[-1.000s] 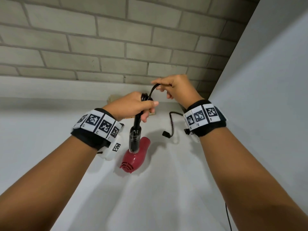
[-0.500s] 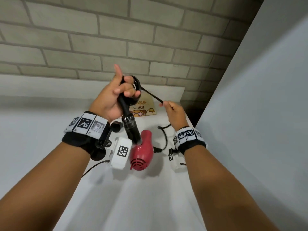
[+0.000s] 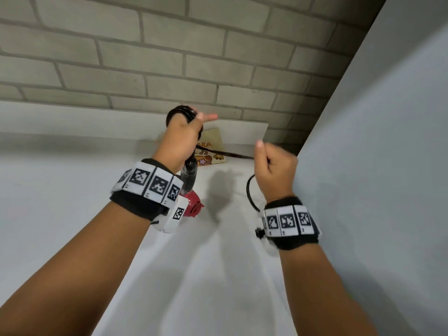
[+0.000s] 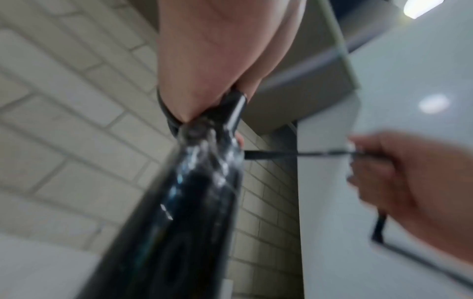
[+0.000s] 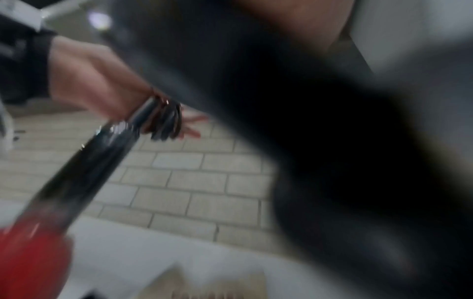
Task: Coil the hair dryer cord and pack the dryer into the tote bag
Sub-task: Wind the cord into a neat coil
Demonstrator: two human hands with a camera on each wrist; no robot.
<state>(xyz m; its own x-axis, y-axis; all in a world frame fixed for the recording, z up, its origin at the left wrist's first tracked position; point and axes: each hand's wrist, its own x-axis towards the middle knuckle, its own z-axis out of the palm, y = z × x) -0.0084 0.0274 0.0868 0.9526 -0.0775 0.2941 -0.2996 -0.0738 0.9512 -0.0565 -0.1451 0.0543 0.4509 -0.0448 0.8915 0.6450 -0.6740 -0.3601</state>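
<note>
My left hand [image 3: 180, 139] grips the black handle [image 3: 190, 175] of the hair dryer, whose red body [image 3: 192, 206] hangs below it above the white table. Several loops of the black cord [image 3: 180, 111] lie wound over that hand [image 5: 102, 89] and the handle end [image 5: 163, 121]. From the loops a taut stretch of cord [image 3: 230, 154] runs right to my right hand [image 3: 275, 169], which pinches it; the rest of the cord [image 3: 249, 192] hangs below that hand toward the wrist. In the left wrist view the handle [image 4: 189, 202] fills the middle and the right hand [image 4: 409, 182] holds the cord [image 4: 294, 154]. The beige tote bag [image 3: 213, 147] lies behind the hands.
A brick wall [image 3: 169, 57] with a white ledge [image 3: 72, 120] closes the back. A white panel [image 3: 388, 141] rises along the right side, close to my right hand. The white table [image 3: 206, 275] stretches toward me between my forearms.
My left hand has turned over with the dryer, adding cord around the handle end. My right hand has moved right and up, drawing the cord taut.
</note>
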